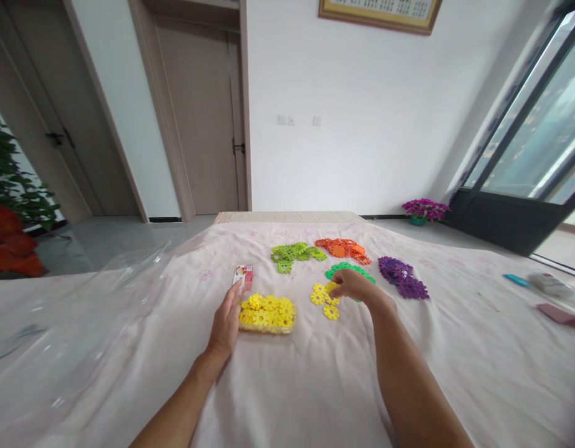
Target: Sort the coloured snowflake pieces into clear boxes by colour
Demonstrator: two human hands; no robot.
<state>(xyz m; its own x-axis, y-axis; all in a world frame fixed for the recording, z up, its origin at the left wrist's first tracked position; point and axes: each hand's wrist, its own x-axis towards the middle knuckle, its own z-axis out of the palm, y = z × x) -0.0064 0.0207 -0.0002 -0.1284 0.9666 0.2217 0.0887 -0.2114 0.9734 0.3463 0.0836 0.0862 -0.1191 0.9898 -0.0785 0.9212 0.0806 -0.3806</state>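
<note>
A clear plastic bag (267,312) filled with yellow flower-shaped pieces lies on the pale pink sheet (315,386). My left hand (226,320) rests against the bag's left edge, fingers curled on it. My right hand (355,286) is pinched over a small loose cluster of yellow pieces (323,300), touching the top one. Just behind my right hand lies a dark green pile (349,269).
Sorted piles sit further back: light green (294,254), orange (343,249), purple (402,277). A small red-and-white packet (244,274) lies above the bag. Crumpled clear plastic (58,330) covers the left. Small objects (546,292) lie at the right edge. Doors and a window stand beyond.
</note>
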